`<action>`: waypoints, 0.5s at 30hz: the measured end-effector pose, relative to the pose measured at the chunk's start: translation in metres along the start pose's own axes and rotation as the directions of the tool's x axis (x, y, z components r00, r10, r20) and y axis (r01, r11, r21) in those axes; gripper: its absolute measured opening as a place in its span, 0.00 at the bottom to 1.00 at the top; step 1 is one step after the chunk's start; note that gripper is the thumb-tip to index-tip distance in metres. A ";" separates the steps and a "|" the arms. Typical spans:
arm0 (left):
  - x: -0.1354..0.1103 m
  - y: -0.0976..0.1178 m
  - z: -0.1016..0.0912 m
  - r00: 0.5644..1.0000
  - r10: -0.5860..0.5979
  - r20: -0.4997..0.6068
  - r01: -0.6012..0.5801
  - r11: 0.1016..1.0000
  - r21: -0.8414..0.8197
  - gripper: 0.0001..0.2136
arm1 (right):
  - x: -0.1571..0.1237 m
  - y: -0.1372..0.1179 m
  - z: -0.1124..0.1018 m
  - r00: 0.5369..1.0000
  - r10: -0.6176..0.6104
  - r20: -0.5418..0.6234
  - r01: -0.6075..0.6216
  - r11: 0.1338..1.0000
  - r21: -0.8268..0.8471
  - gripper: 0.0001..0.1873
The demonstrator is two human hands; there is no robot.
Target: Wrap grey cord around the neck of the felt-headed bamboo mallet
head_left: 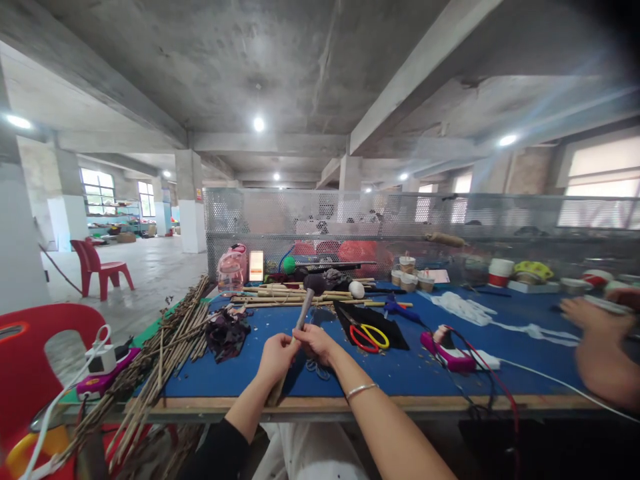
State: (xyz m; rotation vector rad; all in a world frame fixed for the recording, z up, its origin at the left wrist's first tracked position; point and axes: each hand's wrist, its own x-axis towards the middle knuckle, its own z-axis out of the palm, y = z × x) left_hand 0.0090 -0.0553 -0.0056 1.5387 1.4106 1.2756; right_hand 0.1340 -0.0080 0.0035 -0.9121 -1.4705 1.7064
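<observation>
Both my hands meet over the near middle of the blue table. My left hand is closed round a thin stick that rises away from me to a dark fuzzy tip. My right hand pinches the same stick just above the left hand; a silver bangle sits on its wrist. The stick's lower end runs down under my left hand toward the table edge.
A heap of long twigs lies at the left edge, dark fabric scraps beside it. Red-and-yellow scissors rest on black cloth, a pink glue gun to the right. Another person's blurred arm reaches in at right. Red chairs stand left.
</observation>
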 end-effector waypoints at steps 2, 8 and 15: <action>0.000 0.001 0.003 0.994 -0.085 0.064 0.094 0.983 -0.159 0.15 | -0.001 0.000 0.001 1.000 -0.029 0.004 0.029 0.998 0.052 0.19; -0.008 0.002 0.002 0.977 -0.078 0.199 0.131 0.954 -0.270 0.18 | -0.008 0.002 -0.001 0.997 -0.071 0.023 0.069 0.993 0.092 0.20; -0.012 -0.005 -0.001 0.991 0.079 -0.109 -0.075 0.996 0.036 0.11 | -0.008 0.003 0.000 0.998 -0.034 0.050 0.034 0.999 0.008 0.19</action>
